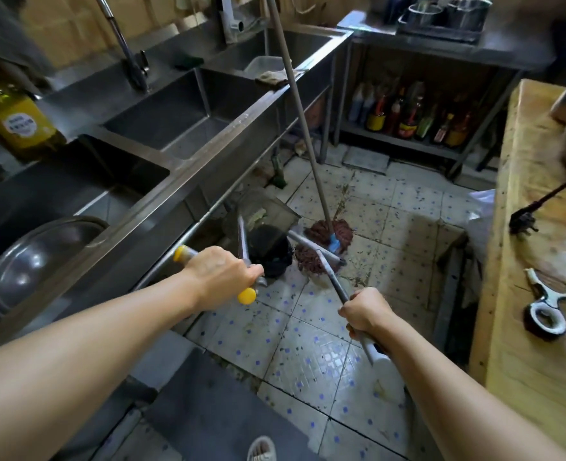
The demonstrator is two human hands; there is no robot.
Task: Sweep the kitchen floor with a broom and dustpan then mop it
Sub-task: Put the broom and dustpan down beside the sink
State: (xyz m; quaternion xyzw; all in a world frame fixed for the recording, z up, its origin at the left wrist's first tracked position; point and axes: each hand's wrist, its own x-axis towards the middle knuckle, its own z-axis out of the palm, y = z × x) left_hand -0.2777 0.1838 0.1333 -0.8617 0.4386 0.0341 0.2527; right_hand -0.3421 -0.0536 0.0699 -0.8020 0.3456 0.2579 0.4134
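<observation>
Down by the steel sink unit (208, 154) on the left, the left hand (223, 276) is curled tight round a metal handle w/ yellow end caps (247, 295); it looks like the top bar of the long-handled dustpan (265, 217), whose shaft runs down to a dark open-fronted pan tilted up off the tiled floor (308, 357), close against the sink unit. Dustpan prob. light & rigid, a bit swingy on its shaft, so gripping the bar dead centre as now should keep the mouth from tipping and spilling. Just right of the pan, touching or nearly so, is a reddish stringy head (308, 259) on a thin grey pole (334, 284), which the right hand (363, 314) holds in a closed fist, fingers wrapped fully, pole end poking out behind the wrist. Can't tell for sure if that head is the broom or a mop; strands look soft and floppy, pole stiff & light, poss. slick metal, so a firm fist suits it. A second, similar red head w/ a blue clip (333, 232) sits just behind, on a long pole (294, 94) leaning against the sink edge, no hand on it. Floor near the heads shows bits of debris and dark specks, so sweeping seems not done yet. Far right, a wooden worktop (524, 261) w/ a tape roll (546, 319).
</observation>
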